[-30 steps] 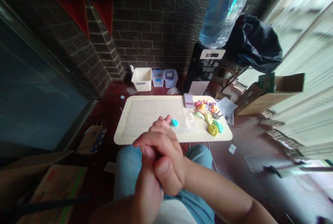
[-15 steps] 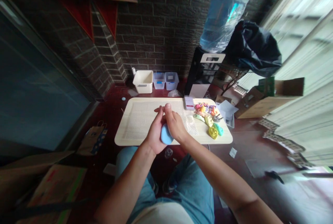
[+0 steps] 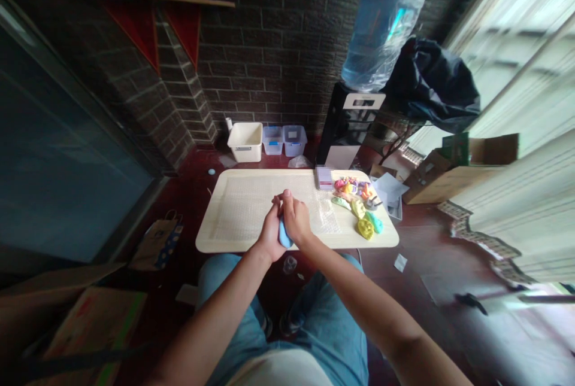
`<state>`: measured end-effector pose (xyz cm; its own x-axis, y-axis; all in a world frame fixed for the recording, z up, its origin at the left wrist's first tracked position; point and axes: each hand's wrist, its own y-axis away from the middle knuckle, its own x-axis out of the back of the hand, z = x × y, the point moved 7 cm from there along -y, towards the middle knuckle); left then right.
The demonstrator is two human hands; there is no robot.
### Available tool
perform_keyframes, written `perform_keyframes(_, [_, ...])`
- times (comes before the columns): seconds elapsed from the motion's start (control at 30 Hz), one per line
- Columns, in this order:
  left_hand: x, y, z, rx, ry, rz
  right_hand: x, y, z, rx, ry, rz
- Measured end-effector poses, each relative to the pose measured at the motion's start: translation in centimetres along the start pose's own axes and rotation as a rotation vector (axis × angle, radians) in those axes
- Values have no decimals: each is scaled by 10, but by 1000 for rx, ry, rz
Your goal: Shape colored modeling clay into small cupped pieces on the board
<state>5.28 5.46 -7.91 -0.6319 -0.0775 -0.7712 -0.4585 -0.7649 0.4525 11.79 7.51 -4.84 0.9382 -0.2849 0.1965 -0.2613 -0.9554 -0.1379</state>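
Observation:
A lump of light blue modelling clay (image 3: 284, 235) is pressed between my two palms above the near edge of the low table (image 3: 242, 241). My left hand (image 3: 271, 233) cups it from the left. From the right, my right hand (image 3: 297, 218) lies over it with its fingers folded toward the left hand. Only the lower end of the clay shows; the rest is hidden by the hands. On the right of the table lie a yellow clay lump (image 3: 365, 228), a turquoise lump (image 3: 374, 222), a pale yellow one (image 3: 358, 208) and several small colourful pieces (image 3: 348, 185).
A textured clear mat (image 3: 242, 206) covers much of the table, with a phone (image 3: 324, 177) at its back edge. Behind stand a white bin (image 3: 245, 142), two clear tubs (image 3: 294, 140) and a water dispenser (image 3: 345, 125). A cardboard box (image 3: 453, 173) sits at right.
The palms have closed further around the blue clay, so less of it shows and it looks narrower. Both hands have shifted slightly down. The view has moved a little.

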Motion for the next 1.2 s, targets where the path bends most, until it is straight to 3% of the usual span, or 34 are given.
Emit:
perform_keyframes(0.13, [25, -10, 0, 5, 24, -10, 7, 1, 22, -63, -112, 12])
perform_keyframes(0.3, [40, -2, 30, -397, 29, 82, -10, 35, 32, -125, -224, -66])
perform_keyframes(0.43, [39, 13, 52, -623, -367, 145, -7, 47, 22, -130, -306, -71])
perform_keyframes(0.53, [37, 26, 55, -620, -569, 141, 10, 44, 16, -128, -333, -18])
perform_keyframes(0.67, [21, 40, 43, -560, -830, 11, 26, 41, 11, -120, -358, 52])
perform_keyframes(0.77, [13, 44, 39, -568, -836, -7, 31, 40, 6, -97, -332, 24])
perform_keyframes(0.97, [7, 46, 39, -549, -923, -21, 37, 39, -9, 62, -66, -199])
perform_keyframes(1.1, [1, 53, 38, -584, -1008, -14, 45, 43, -16, 176, 119, -118])
perform_keyframes(1.2, [-1, 59, 40, -626, -1023, 26, 44, 46, -19, 177, 98, -90])
